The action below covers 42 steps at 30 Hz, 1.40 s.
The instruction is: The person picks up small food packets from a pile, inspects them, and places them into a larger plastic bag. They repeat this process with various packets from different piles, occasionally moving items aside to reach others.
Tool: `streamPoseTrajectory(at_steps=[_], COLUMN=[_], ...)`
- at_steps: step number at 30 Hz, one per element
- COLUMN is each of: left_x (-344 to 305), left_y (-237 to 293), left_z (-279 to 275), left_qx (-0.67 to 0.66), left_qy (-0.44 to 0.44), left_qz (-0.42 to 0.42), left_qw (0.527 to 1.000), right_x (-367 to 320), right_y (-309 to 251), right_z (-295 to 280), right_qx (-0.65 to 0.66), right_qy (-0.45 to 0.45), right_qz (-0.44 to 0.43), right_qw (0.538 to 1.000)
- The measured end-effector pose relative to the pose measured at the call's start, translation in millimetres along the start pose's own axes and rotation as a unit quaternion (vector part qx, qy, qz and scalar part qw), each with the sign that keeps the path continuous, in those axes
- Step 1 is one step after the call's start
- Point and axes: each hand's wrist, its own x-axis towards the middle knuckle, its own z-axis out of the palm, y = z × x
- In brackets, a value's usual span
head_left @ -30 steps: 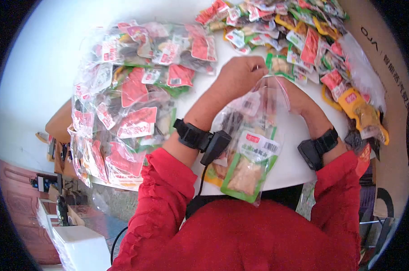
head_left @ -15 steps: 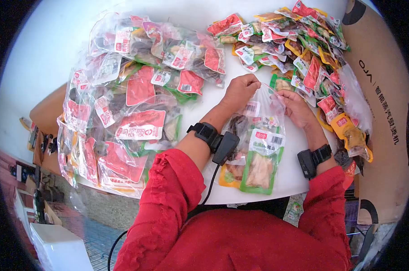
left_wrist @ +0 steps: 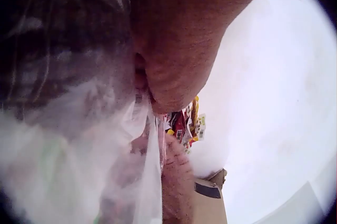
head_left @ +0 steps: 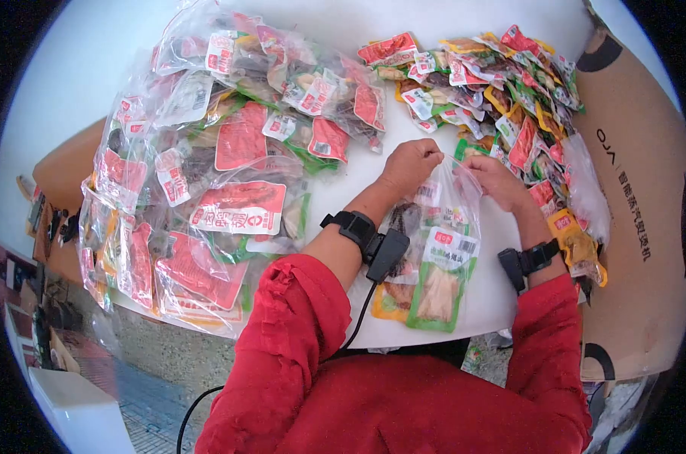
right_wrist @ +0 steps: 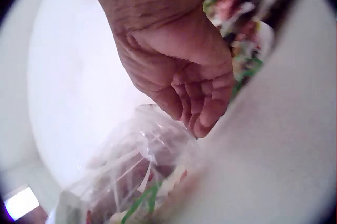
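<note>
A clear plastic bag (head_left: 464, 198) lies toward the table's front edge with several sealed food packets inside. Uppermost in it is a green-edged packet (head_left: 438, 291) with a white label; a yellow-edged packet (head_left: 392, 301) shows beneath. My left hand (head_left: 409, 168) pinches the left of the bag's gathered top. At the right corner of that top, my right hand (head_left: 499, 183) holds the film between thumb and curled fingers. The right wrist view shows these fingertips (right_wrist: 202, 126) right at the bag's edge. In the left wrist view the left fingertips are mostly hidden behind the hand.
Filled clear bags (head_left: 237, 208) of packets cover the left of the white table (head_left: 343, 193). A heap of loose packets (head_left: 502, 91) spreads over the back right. Along the right side stands a large cardboard box (head_left: 634, 227). A black cable (head_left: 364, 314) hangs from the left wrist camera.
My right hand, earlier partly behind the bag's film, has come out to its right corner. The bag top has opened out less raised, and the head view has shifted.
</note>
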Motion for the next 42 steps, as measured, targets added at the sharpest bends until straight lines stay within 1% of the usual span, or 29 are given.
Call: streamPoseTrajectory(at_steps=[1,2,3,4,5,7,8,9,10,12,13,15,18,20,22,23,25,26,28,29,30,31,34,36,38,39,40,41,42], left_x=[-2,-3,-4,-5,-9,-8,-8,-11,-11,-9,-10,-10,-10,-9,-8,-7,-8,-8,-8,-8,-7,-8,-10,-4,1,0,-1,0,0], left_y=[0,2,6,10,14,11,10,15,18,20,20,21,24,24,22,20,19,21,20,16,13,18,24,12,10,14,18,21,23], left_z=[0,0,-2,-4,-7,-5,-5,-8,-10,-11,-11,-9,-12,-12,-12,-10,-9,-10,-8,-6,-3,-6,-9,-1,2,-3,-8,-13,-15], left_qx=[0.003,-0.002,0.049,0.102,0.102,0.099,0.095,0.111,0.114,0.147,0.143,0.138,0.144,0.164,0.163,0.164,0.162,0.158,0.148,0.120,0.092,0.096,0.040,0.005,-0.180,-0.233,-0.232,-0.338,-0.438], left_qy=[0.001,0.006,-0.005,-0.018,-0.027,-0.021,-0.018,-0.016,-0.011,-0.055,-0.049,-0.036,-0.029,-0.071,-0.067,-0.062,-0.058,-0.054,-0.052,-0.014,0.022,0.014,0.023,0.024,0.051,0.001,-0.009,-0.044,-0.079], left_qz=[0.013,0.012,0.013,0.015,0.019,0.026,0.030,0.059,0.058,0.041,0.047,0.039,0.038,0.032,0.040,0.047,0.057,0.048,0.044,0.062,0.080,0.050,0.041,0.035,0.075,-0.001,-0.003,-0.044,-0.087], left_qw=[1.000,1.000,0.999,0.994,0.994,0.995,0.995,0.992,0.992,0.987,0.987,0.989,0.988,0.983,0.983,0.983,0.983,0.985,0.987,0.991,0.992,0.994,0.998,0.999,0.980,0.973,0.973,0.939,0.891], right_x=[4,9,21,40,63,105,128,153,185,243,257,278,293,298,295,294,286,275,251,235,217,198,140,107,73,58,44,33,23], right_y=[-20,-44,-64,-80,-97,-127,-135,-139,-139,-130,-128,-128,-128,-131,-140,-148,-164,-175,-199,-207,-212,-215,-200,-175,-149,-134,-120,-106,-92], right_z=[-3,-5,-6,-9,-12,-13,-16,-18,-26,-48,-52,-54,-52,-50,-50,-47,-45,-46,-50,-51,-51,-50,-43,-36,-26,-17,-8,-1,7], right_qx=[-0.007,-0.069,-0.129,-0.154,-0.176,-0.229,-0.216,-0.202,-0.203,-0.349,-0.349,-0.386,-0.374,-0.378,-0.447,-0.447,-0.456,-0.459,-0.293,-0.299,-0.236,-0.170,-0.176,-0.176,-0.174,-0.179,-0.184,-0.182,-0.214], right_qy=[-0.003,-0.002,-0.001,0.022,0.045,0.123,0.163,0.200,0.196,0.320,0.314,0.349,0.331,0.348,0.334,0.332,0.423,0.424,0.430,0.432,0.416,0.399,0.391,0.392,0.394,0.390,0.385,0.392,0.370], right_qz=[0.002,-0.027,-0.056,-0.092,-0.128,-0.149,-0.158,-0.167,-0.172,-0.181,-0.186,-0.164,-0.146,-0.151,-0.202,-0.203,-0.298,-0.296,-0.304,-0.302,-0.310,-0.317,-0.297,-0.278,-0.261,-0.304,-0.346,-0.340,-0.374], right_qw=[1.000,0.997,0.990,0.984,0.975,0.954,0.950,0.944,0.944,0.862,0.863,0.838,0.854,0.845,0.805,0.805,0.724,0.722,0.798,0.795,0.822,0.843,0.853,0.859,0.864,0.851,0.835,0.835,0.823])
